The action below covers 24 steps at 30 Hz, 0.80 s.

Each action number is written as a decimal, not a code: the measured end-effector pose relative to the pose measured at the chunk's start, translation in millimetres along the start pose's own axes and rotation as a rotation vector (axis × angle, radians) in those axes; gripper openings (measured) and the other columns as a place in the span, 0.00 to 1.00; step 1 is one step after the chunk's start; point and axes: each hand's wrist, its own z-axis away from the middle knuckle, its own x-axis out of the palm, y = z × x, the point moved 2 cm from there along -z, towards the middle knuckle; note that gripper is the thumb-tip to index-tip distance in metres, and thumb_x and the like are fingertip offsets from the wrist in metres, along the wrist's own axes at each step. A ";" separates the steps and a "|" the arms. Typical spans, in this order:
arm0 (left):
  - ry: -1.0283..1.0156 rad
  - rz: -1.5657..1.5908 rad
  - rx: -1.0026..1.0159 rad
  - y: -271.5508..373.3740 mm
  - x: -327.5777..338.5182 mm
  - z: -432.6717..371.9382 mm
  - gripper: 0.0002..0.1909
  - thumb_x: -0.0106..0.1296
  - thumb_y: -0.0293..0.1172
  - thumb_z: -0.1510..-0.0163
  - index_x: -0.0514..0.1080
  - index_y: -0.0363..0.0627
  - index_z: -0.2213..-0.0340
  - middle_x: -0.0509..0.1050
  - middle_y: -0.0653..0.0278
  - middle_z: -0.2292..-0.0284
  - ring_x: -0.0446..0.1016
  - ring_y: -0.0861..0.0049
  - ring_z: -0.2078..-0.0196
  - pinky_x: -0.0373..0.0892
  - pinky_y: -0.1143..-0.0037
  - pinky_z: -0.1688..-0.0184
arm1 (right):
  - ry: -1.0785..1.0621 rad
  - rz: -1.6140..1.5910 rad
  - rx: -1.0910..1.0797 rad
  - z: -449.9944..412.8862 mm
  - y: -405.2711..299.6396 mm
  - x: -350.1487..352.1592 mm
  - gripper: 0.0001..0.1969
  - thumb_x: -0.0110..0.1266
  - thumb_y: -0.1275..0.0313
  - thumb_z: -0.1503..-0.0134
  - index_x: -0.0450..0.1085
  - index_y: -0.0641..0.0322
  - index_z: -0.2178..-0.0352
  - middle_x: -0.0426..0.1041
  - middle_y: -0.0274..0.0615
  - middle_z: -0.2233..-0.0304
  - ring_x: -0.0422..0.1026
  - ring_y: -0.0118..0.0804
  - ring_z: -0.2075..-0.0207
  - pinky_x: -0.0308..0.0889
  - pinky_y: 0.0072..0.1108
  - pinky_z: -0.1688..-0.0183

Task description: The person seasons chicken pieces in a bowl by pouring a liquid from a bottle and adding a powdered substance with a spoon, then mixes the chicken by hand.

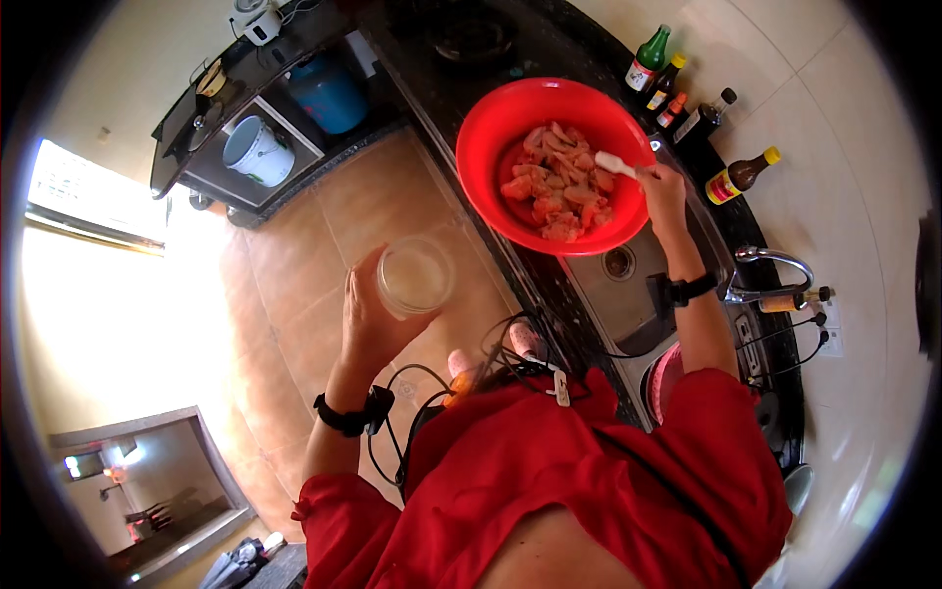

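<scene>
My left hand [368, 313] holds a clear round container [416, 276] by its side, out over the tiled floor; whether anything is inside it I cannot tell. A large red plastic basin [482, 173] holds pieces of raw meat [563, 180], heaped in its middle. At the basin's right rim, my right hand [662, 195] grips the handle of a small white spoon or scoop [614, 163]. The spoon's head is above the meat, and whether it touches the meat is unclear. The basin rests on the dark counter and partly overlaps the sink.
A steel sink [611, 294] with a faucet [773, 254] lies below the basin. Several sauce bottles, among them a green glass bottle [651, 55], line the wall. A gas burner [471, 40] is beyond the basin. Black cables [508, 346] hang before my body. A white bucket [259, 151] stands under the far counter.
</scene>
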 end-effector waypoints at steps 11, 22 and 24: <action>-0.019 -0.015 0.016 3.6 -0.9 -2.2 0.47 0.73 0.31 0.70 0.60 0.40 0.47 0.67 0.53 0.51 0.66 0.55 0.49 0.64 0.62 0.47 | -0.137 0.310 -0.128 32.3 12.5 -38.0 0.13 0.60 0.65 0.48 0.73 0.68 0.75 0.72 0.53 0.79 0.74 0.51 0.75 0.66 0.32 0.72; 0.000 0.001 0.039 6.9 0.8 -2.5 0.47 0.73 0.32 0.71 0.61 0.40 0.48 0.68 0.52 0.53 0.67 0.54 0.51 0.65 0.62 0.49 | -0.041 0.458 -0.369 36.9 13.0 -13.8 0.10 0.59 0.68 0.48 0.71 0.65 0.75 0.73 0.54 0.75 0.74 0.56 0.69 0.67 0.37 0.68; 0.002 -0.016 0.036 5.1 0.7 -0.8 0.47 0.73 0.32 0.71 0.60 0.40 0.48 0.68 0.52 0.53 0.67 0.54 0.51 0.65 0.62 0.49 | -0.029 0.513 -0.372 30.8 12.4 -19.2 0.10 0.58 0.68 0.47 0.71 0.65 0.75 0.73 0.54 0.75 0.74 0.56 0.69 0.67 0.38 0.68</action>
